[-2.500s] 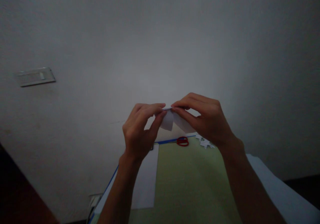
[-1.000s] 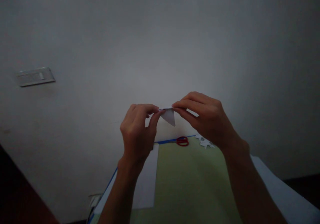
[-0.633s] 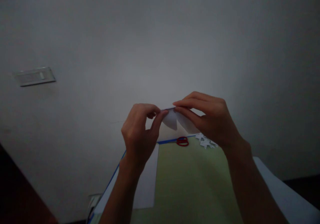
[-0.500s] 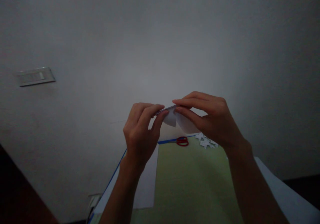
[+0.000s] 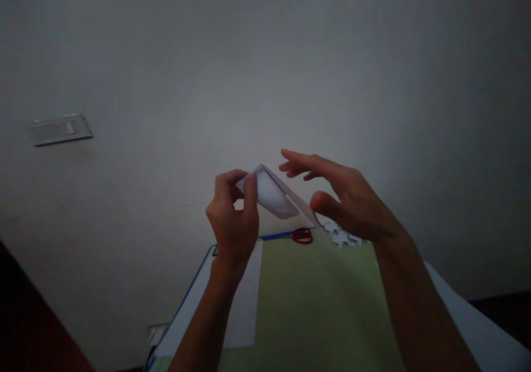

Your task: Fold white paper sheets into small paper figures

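Held up in front of the wall is a folded piece of white paper (image 5: pixel 274 196), its layers spreading toward the lower right. My left hand (image 5: pixel 234 211) pinches its upper left corner between thumb and fingers. To the right, my right hand (image 5: pixel 338 192) is open, with fingers and thumb apart. Its thumb is close to the paper's right edge; I cannot tell whether they touch. Below the paper, red-handled scissors (image 5: pixel 302 236) lie at the far edge of the table. Several white paper cut-outs with pointed shapes (image 5: pixel 341 234) are piled right of the scissors, partly behind my right wrist.
A green mat (image 5: pixel 315 300) covers the table top. White paper sheets (image 5: pixel 243 316) lie on its left, partly under my left forearm. The grey wall (image 5: pixel 265 73) rises just behind the table, with a switch plate (image 5: pixel 61 129) at left.
My right hand has let go of the paper and opened, with its fingers lifted away. The paper has tilted and swung down to the right, still in my left hand.
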The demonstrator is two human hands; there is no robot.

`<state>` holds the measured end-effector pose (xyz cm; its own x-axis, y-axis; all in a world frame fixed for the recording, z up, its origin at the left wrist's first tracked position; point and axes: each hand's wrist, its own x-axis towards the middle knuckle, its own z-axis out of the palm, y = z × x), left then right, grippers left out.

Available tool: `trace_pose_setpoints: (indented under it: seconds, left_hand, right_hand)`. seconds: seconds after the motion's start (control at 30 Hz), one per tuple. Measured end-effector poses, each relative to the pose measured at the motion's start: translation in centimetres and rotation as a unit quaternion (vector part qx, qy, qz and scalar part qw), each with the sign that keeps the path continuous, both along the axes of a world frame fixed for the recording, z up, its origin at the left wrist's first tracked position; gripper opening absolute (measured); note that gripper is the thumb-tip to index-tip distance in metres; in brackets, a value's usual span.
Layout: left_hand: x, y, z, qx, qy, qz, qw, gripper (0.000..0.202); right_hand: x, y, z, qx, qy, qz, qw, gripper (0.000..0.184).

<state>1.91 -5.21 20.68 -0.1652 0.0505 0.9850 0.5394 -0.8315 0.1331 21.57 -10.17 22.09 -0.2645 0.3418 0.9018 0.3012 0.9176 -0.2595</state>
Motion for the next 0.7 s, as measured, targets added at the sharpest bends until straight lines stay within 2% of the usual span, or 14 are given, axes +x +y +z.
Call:
trace_pose_setpoints:
  seconds: [0.1, 0.17, 0.2, 0.3, 0.47, 0.6, 0.7]
  left_hand:
    - [0.1, 0.7, 0.1, -0.044, -0.072, -0.045, 0.995, 0.010]
    - [0.3, 0.7, 0.1, -0.058, -0.111, -0.068, 0.990, 0.013]
    - [0.5, 0.6, 0.1, -0.061, -0.127, -0.078, 0.987, 0.015]
    - [1.1, 0.1, 0.1, -0.075, -0.170, -0.113, 0.976, 0.021]
    - [2.1, -0.1, -0.1, -0.135, -0.193, -0.203, 0.950, 0.035]
    - [2.1, -0.3, 0.2, -0.212, -0.125, -0.295, 0.923, 0.048]
    - [1.8, -0.9, 0.6, -0.270, -0.055, -0.329, 0.903, 0.042]
  right_hand:
    - [0.4, 1.2, -0.7, -0.062, -0.039, 0.034, 0.997, 0.109]
    - [0.3, 2.0, -1.3, -0.112, -0.046, 0.046, 0.992, 0.124]
    - [0.2, 2.4, -1.5, -0.138, -0.038, 0.047, 0.989, 0.125]
    - [-0.7, 3.3, -2.1, -0.193, 0.017, 0.062, 0.979, 0.113]
    - [-1.9, 4.8, -2.5, -0.208, 0.190, 0.133, 0.950, 0.076]
    - [-2.2, 5.3, -2.3, -0.192, 0.284, 0.154, 0.926, 0.056]
    - [-2.3, 4.9, -2.0, -0.160, 0.319, 0.139, 0.924, 0.052]
